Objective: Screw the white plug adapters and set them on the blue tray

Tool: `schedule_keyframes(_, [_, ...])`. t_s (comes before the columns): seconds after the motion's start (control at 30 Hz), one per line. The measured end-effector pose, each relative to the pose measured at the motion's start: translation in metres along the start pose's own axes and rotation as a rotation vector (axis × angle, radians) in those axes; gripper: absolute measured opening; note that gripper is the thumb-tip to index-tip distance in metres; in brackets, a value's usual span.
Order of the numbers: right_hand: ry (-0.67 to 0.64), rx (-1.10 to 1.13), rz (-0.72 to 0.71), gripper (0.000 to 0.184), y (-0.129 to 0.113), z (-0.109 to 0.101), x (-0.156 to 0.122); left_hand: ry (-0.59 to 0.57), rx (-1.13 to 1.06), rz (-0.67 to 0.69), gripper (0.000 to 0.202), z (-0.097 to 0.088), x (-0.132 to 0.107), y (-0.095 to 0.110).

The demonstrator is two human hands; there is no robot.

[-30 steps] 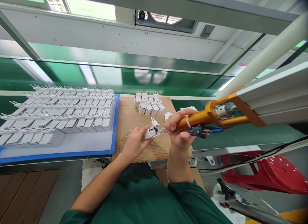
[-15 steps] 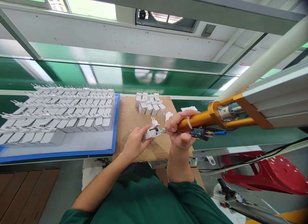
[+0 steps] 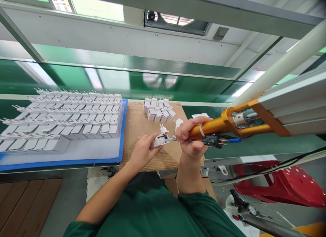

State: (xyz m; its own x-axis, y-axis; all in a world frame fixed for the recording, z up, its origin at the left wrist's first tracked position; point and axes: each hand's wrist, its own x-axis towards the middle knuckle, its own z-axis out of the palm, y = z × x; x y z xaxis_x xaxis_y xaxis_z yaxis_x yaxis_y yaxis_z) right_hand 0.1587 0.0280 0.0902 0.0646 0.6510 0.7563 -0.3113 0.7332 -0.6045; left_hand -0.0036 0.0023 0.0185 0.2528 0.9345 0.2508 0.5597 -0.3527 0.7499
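1. Only slightly had anything moved since the earlier frames: the golden tool (image 3: 212, 127) sat a little farther right than a second before, its rear bracket (image 3: 278, 128) most noticeably, while both hands stayed nearly in place. Most of the bench had also slid marginally rightward in view, so part of this was probably camera drift.

2. Pinched between the thumb and fingers of the left hand (image 3: 142, 150) was a white plug housing (image 3: 158, 142), held above the cardboard (image 3: 136, 116) in front of the torso, its cover tilted up and dark parts showing inside.

3. Fingers of the right hand (image 3: 191, 149) were wrapped round the tool's front end, with a black switch (image 3: 211, 141) just beside them.

4. At the housing's mouth the pale tool tip (image 3: 171, 139) seemed to meet the inner parts; exact contact was too small to tell.

5. Slipping seemed the main risk: a loose pinch could have let the housing twist, and a tip entering at an angle could have scraped or dislodged the inside parts. Pull from the bulky tool might also have dragged the tip sideways.

6. Unchanged were the small white cluster (image 3: 159, 113) beyond the hands and the rows of plugs (image 3: 76, 120) in the blue-edged tray (image 3: 123, 131).
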Motion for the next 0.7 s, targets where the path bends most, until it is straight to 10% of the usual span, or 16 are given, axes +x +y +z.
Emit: schedule_keyframes(0.7, [-0.053,0.051,-0.049,0.049,-0.002,0.029,-0.001,0.071,-0.972,-0.183,0.047,0.044,-0.006,-0.007])
